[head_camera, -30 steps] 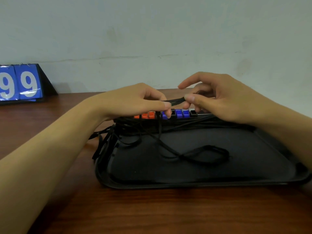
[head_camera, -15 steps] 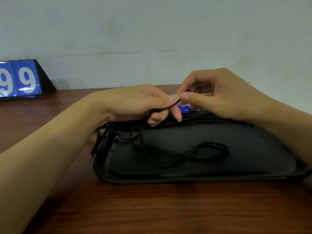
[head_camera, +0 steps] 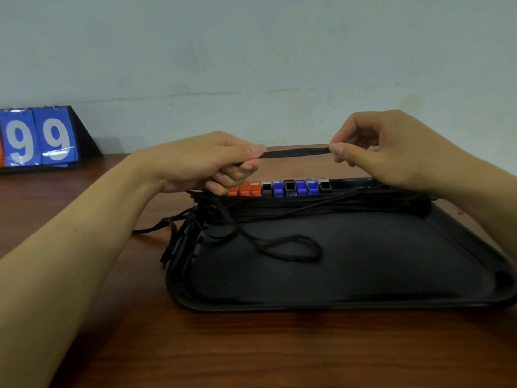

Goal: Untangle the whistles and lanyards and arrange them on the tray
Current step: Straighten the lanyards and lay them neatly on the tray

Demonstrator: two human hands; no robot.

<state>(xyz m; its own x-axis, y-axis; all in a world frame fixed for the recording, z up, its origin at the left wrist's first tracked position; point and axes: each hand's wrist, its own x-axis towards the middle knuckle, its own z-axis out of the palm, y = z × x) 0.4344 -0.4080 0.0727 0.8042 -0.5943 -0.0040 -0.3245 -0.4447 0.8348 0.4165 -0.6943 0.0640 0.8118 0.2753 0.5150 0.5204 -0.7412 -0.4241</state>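
A black tray (head_camera: 349,301) lies on the wooden table. Along its far edge stands a row of whistles (head_camera: 279,188), orange, blue and black. Their black lanyards (head_camera: 321,207) lie bundled across the tray in front of them, with ends spilling over the left rim. My left hand (head_camera: 221,163) and my right hand (head_camera: 391,152) each pinch one black lanyard (head_camera: 296,153), stretched level between them above the whistles. From the left hand the lanyard drops to a loose loop (head_camera: 291,247) on the tray floor.
A flip scoreboard (head_camera: 39,138) showing blue 9s stands at the far left against the wall. The wall runs close behind the tray. Bare wooden table (head_camera: 251,351) lies in front of the tray and to its left.
My hands have risen and pulled apart, drawing the pinched lanyard out straight between them. The row of whistles, partly covered before, now shows.
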